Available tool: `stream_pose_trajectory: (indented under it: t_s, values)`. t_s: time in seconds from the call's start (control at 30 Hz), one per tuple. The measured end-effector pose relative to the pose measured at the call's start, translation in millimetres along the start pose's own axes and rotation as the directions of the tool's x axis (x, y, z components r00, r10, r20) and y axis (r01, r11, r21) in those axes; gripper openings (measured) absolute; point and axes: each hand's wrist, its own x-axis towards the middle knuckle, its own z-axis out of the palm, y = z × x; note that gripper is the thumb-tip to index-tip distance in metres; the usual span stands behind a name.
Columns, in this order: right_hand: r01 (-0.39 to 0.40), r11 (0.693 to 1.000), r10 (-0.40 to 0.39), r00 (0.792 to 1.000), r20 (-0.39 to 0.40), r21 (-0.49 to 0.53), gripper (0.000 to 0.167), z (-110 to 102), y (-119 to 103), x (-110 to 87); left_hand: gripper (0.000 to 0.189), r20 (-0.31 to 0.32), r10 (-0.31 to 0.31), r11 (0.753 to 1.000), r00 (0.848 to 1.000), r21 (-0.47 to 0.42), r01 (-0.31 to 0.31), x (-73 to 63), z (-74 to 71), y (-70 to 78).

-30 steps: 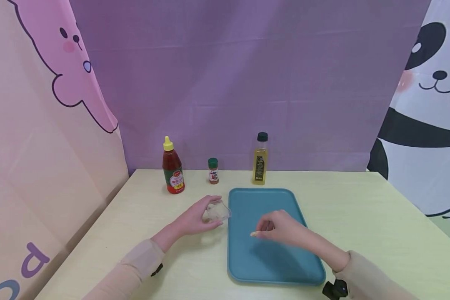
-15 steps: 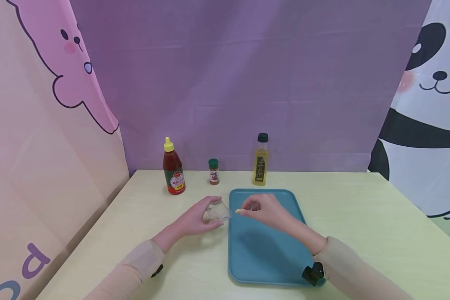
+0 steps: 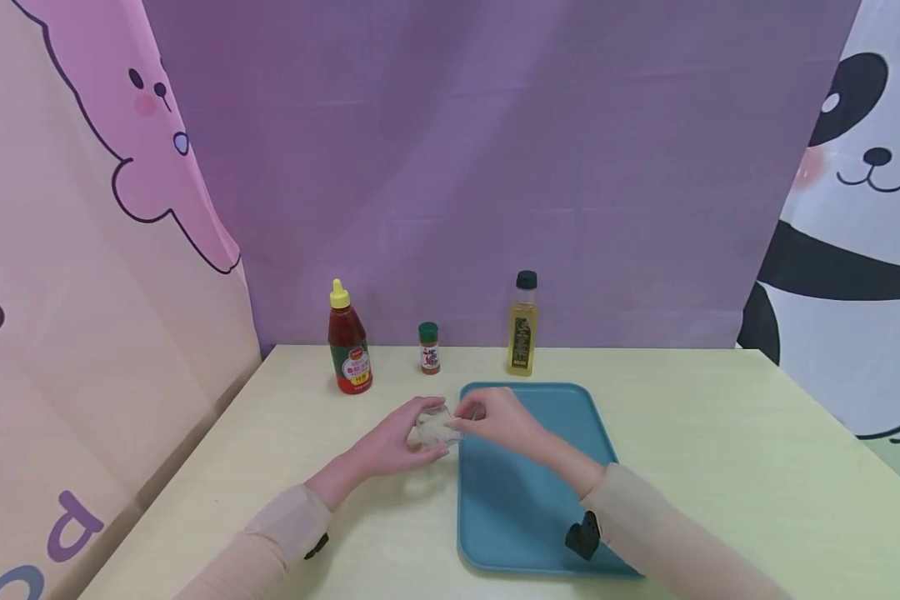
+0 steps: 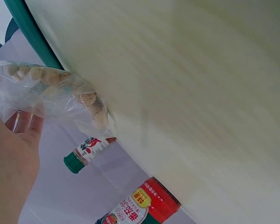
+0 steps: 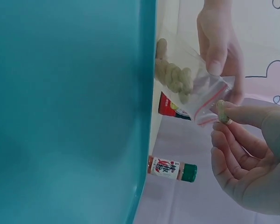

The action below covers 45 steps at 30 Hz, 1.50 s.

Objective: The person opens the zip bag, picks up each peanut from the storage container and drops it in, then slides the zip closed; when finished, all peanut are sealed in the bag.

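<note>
A clear zip bag hangs from my left hand, which grips it by the sides of its mouth. Several peanuts in the shell lie inside it, seen best in the left wrist view. My right hand pinches a single peanut between thumb and fingertip. In the right wrist view that peanut is right at the bag's red-striped opening. Whether it is inside the mouth or just in front of it, I cannot tell.
A blue tray lies on the pale table under my right forearm. At the back stand a ketchup bottle with a yellow tip, a small green-capped spice jar and a bottle of yellow oil.
My right hand has moved left and up from over the tray to the bag's mouth, still pinching the peanut. My left hand has stayed in place with the bag.
</note>
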Motion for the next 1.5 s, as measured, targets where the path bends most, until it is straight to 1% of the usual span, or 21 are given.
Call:
stream_pose_trajectory:
  t_s: [0.17, 0.33, 0.47, 0.57, 0.83, 0.93, 1.0, 1.1, 1.13, 1.2, 1.27, 1.37, 1.43, 1.5]
  values:
    - [0.01, 1.0, -0.01, 1.0, 0.009, -0.001, 0.009, 4.2, 0.3, 1.0, 0.071, -0.001, 0.007, 1.0, 1.0, -0.003, -0.007, 0.5, 1.1, -0.2]
    - [0.016, 1.0, -0.016, 1.0, 0.002, 0.004, 0.008, 3.8, 2.9, 0.5, 0.071, -0.004, 0.004, 1.0, 1.0, -0.004, -0.004, 0.9, 1.3, -0.8]
    - [0.025, 1.0, -0.025, 1.0, 0.001, 0.005, 0.011, 0.9, 3.3, -0.3, 0.07, -0.017, 0.014, 1.0, 1.0, -0.006, -0.014, 0.5, 0.8, -1.2]
    - [0.032, 0.999, -0.032, 0.999, 0.013, 0.008, 0.014, -1.7, 3.2, -1.7, 0.07, -0.027, 0.022, 0.999, 0.999, -0.025, -0.023, -0.2, 0.4, -1.2]
    - [0.112, 0.994, -0.111, 0.991, 0.071, -0.013, 0.017, -4.4, 7.5, -6.6, 0.072, -0.043, 0.008, 0.999, 0.999, -0.039, -0.01, -0.3, -0.2, -2.3]
    - [0.111, 0.994, -0.11, 0.988, 0.111, 0.0, 0.016, -1.4, 8.4, -7.0, 0.071, -0.051, 0.017, 0.999, 0.999, -0.036, -0.018, -0.5, -0.4, -2.5]
    - [0.092, 0.995, -0.095, 0.985, 0.143, 0.027, 0.016, 1.5, 8.0, -6.8, 0.071, -0.057, 0.021, 0.999, 0.998, -0.035, -0.023, -0.9, -0.6, -2.7]
    - [0.058, 0.995, -0.07, 0.984, 0.161, 0.079, 0.015, 4.8, 6.0, -7.5, 0.071, -0.058, 0.013, 0.999, 0.998, -0.034, -0.015, -1.0, -1.0, -2.9]
    - [0.047, 0.994, -0.062, 0.985, 0.16, 0.096, 0.015, 5.7, 5.2, -7.8, 0.07, -0.054, 0.003, 0.999, 0.999, -0.035, -0.004, -1.0, -1.4, -2.9]
    - [0.037, 0.994, -0.052, 0.988, 0.142, 0.107, 0.015, 7.0, 4.4, -7.8, 0.062, -0.046, 0.0, 0.999, 0.999, -0.045, -0.002, -1.1, -2.8, -3.4]
    - [0.04, 0.994, -0.052, 0.992, 0.117, 0.097, 0.015, 8.3, 4.7, -7.2, 0.05, -0.05, 0.016, 0.998, 0.999, -0.063, -0.019, -1.0, -5.3, -4.3]
    - [0.031, 0.996, -0.038, 0.996, 0.079, 0.085, 0.023, 10.9, 6.2, -5.3, 0.037, -0.085, 0.049, 0.995, 0.995, -0.087, -0.056, -0.7, -10.9, -7.1]
    - [0.016, 0.996, -0.02, 0.999, 0.051, 0.091, 0.029, 14.1, 7.2, -2.9, 0.035, -0.118, 0.049, 0.994, 0.992, -0.097, -0.06, -0.2, -15.3, -9.5]
    - [-0.018, 0.993, 0.015, 1.0, 0.024, 0.118, 0.032, 17.4, 6.3, -0.7, 0.034, -0.142, 0.036, 0.995, 0.989, -0.091, -0.049, 0.6, -19.3, -12.5]
